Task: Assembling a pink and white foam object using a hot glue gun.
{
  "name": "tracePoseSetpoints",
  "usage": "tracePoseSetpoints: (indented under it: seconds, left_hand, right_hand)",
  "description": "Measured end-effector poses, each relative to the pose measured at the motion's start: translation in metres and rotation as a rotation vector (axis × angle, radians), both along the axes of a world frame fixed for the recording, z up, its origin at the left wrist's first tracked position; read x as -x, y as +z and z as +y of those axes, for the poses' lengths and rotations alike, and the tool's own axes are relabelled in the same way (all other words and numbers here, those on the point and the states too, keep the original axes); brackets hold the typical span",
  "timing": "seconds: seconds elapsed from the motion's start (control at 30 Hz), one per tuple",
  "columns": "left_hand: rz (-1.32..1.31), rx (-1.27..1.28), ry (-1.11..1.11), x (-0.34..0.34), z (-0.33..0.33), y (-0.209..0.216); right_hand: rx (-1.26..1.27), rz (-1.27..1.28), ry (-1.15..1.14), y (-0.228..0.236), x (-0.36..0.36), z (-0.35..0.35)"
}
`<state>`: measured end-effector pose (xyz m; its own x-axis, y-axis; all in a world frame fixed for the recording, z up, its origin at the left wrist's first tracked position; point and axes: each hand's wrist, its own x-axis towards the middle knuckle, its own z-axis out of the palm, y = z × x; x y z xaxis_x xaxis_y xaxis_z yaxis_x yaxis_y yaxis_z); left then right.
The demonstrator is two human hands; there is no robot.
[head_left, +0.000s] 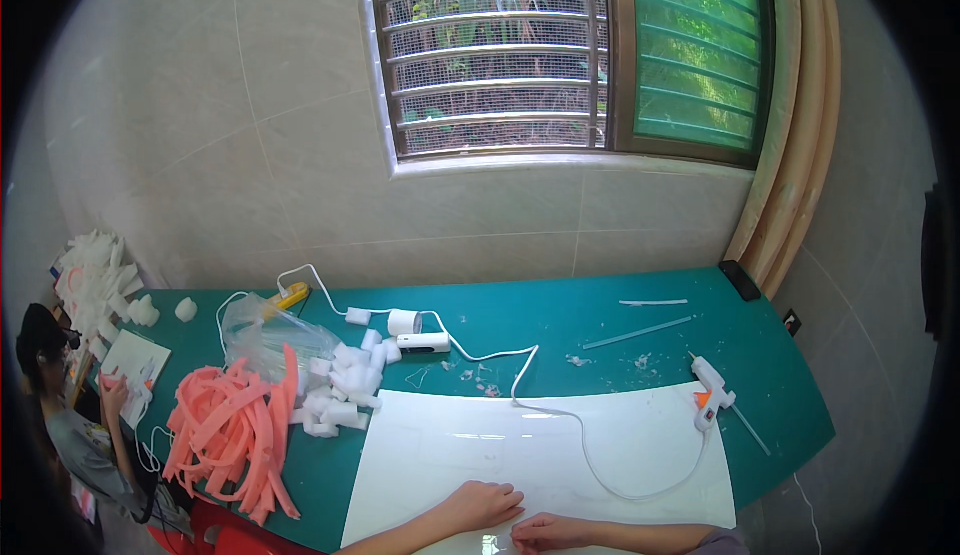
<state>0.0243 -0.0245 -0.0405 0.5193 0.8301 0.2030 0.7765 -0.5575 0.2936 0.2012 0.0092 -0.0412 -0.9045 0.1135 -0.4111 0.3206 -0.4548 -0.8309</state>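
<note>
Both hands rest low on the white sheet (560,445) that covers the near middle of the green table (560,310): the left hand (485,503) lies flat with fingers loosely spread, and the right hand (548,532) sits just beside it near the picture's lower edge, fingertips pinched close on the sheet, though whether they grip anything small cannot be told. The sheet's near edge and both forearms are cut off by the frame. Most of the sheet ahead of the hands is bare, crossed only by the white cord (590,460) that curves to the glue gun (711,391) at its far right corner. Left of the sheet lie white foam blocks (345,380) and a heap of pink foam strips (232,430) overhanging the table's near edge. At the far left another person (70,425) is partly cut off.
</note>
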Motion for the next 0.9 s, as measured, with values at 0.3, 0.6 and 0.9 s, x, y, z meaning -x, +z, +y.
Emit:
tracePoseSetpoints:
  seconds: [0.3,0.6,0.9]
  left_hand:
    - [0.024,0.021,0.003,0.000,0.000,0.001]
    - [0.026,0.044,0.004,0.002,0.002,0.001]
    - [0.101,0.002,-0.035,-0.003,0.004,0.002]
  right_hand:
    - [-0.039,0.066,0.038,-0.002,0.000,0.001]
    - [-0.029,0.086,0.028,-0.013,0.003,0.001]
    - [0.037,0.072,0.017,-0.010,-0.002,0.001]
